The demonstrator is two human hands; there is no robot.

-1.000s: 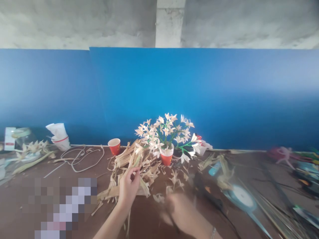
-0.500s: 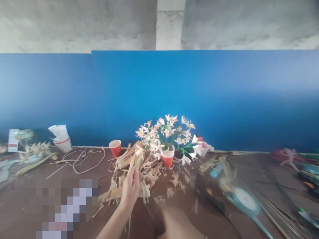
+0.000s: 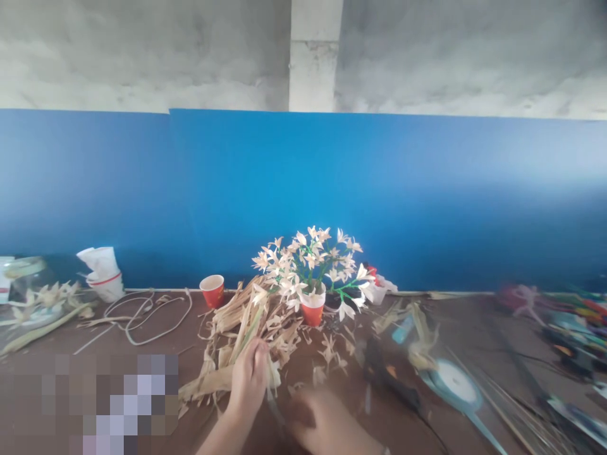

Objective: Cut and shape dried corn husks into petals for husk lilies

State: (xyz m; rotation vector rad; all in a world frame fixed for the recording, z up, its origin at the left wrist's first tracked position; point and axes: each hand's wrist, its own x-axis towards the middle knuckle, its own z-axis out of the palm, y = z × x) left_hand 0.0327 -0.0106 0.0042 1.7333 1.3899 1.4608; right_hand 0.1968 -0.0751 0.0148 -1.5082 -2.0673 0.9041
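My left hand is closed around a narrow pale-green strip, apparently dried corn husk, which points up and away from the fingers. Below that hand a thin pale band runs down towards my right hand, low in the view. Motion smears the right hand, so its fingers and anything in them cannot be made out. Just beyond the left hand lies a heap of dry husks. Behind it, a red paper cup holds a bunch of cream husk flowers on green stems.
An empty red cup and a looped white cord lie left. White cups stand farther left. On the right are a dark glue gun with its cable, a tape roll and thin sticks. A blue panel rises behind.
The view has tilted and shifted slightly. My left hand, still gripping the strip, sits a little lower in the picture. My right hand has shifted slightly and stays blurred.
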